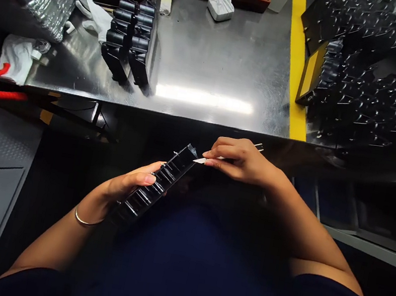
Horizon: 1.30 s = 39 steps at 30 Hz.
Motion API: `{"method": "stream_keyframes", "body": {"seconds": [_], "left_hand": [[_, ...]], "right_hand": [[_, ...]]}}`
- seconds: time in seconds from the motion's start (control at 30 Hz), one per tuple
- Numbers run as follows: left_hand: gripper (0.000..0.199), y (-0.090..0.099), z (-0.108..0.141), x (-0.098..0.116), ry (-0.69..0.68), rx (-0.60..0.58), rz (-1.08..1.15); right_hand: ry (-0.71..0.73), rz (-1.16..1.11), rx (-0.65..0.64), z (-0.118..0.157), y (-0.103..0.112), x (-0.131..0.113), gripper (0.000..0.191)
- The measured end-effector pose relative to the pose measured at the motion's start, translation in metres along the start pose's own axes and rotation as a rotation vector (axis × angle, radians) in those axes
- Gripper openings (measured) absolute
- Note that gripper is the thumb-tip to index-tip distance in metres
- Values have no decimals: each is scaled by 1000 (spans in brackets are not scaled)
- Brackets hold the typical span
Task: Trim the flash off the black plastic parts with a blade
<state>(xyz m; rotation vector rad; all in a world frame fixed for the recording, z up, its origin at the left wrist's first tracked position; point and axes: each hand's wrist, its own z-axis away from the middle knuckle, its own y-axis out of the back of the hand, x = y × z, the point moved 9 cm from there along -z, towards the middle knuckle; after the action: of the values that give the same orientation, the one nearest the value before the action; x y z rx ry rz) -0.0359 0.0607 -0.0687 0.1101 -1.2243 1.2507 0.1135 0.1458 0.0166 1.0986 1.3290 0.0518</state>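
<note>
Head cam: L hand (126,186) closed round black ribbed plastic part (153,183), held up in front of torso, below steel worktop's (221,60) near edge. R hand (239,160) in narrow pinch on craft knife (205,160), blade at part's top end. Near worktop's L edge, stacked black parts (129,36) beside white gloves (93,15); more black parts (374,102) past yellow stripe (298,58), R side.

A steel workbench (221,60) beside what looks like yellow floor tape (297,58)
</note>
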Motion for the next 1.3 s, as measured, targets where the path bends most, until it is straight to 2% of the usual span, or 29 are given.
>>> {"method": "stream_keyframes", "body": {"seconds": [0.1, 0.2, 0.3, 0.4, 0.47, 0.57, 0.63, 0.7, 0.8, 0.87, 1.0, 1.1, 1.17, 1.23, 1.3], "left_hand": [[45, -8, 2, -5, 68, -77, -35], [46, -18, 6, -21, 205, -163, 106], [54, -25, 6, -28, 245, -206, 230], [54, -23, -1, -21, 174, -155, 213], [51, -19, -5, -15, 128, -109, 156], [42, -10, -6, -7, 53, -33, 55], [37, -3, -5, -2, 7, 16, -16], [40, -2, -5, 1, -2, 6, -76], [49, -10, -5, 1, 28, -72, -124], [52, -15, -4, 1, 47, -98, -113], [53, -16, -1, -7, 91, -75, -65], [48, -8, 4, -12, 109, -46, 66], [47, 2, 8, -5, 59, 18, 166], [48, 7, 10, 3, 25, 43, 162], [49, 2, 8, 10, 10, 5, 79]], "right_hand": [[10, 48, -83, -5, 1, 1, 25], [42, 26, -75, -8, -3, 2, 24], [48, -74, 126, -8, -3, 5, 24], [-58, -123, 411, 0, 3, 16, 25], [-74, -112, 465, 5, 4, 15, 22], [-9, -84, 295, 3, 1, 6, 18], [-28, -44, 150, 2, 0, 6, 21], [-65, 7, 28, 1, -1, 8, 26], [-58, 54, -118, -3, -4, 7, 31], [-36, 55, -190, -5, -7, 4, 33], [-45, 7, -273, 2, -15, 4, 35], [-55, 19, -398, 18, -38, 7, 37], [-54, 26, -492, 30, -56, 9, 37], [-70, -17, -455, 34, -60, 10, 37], [-99, -73, -254, 28, -43, 10, 37]]}}
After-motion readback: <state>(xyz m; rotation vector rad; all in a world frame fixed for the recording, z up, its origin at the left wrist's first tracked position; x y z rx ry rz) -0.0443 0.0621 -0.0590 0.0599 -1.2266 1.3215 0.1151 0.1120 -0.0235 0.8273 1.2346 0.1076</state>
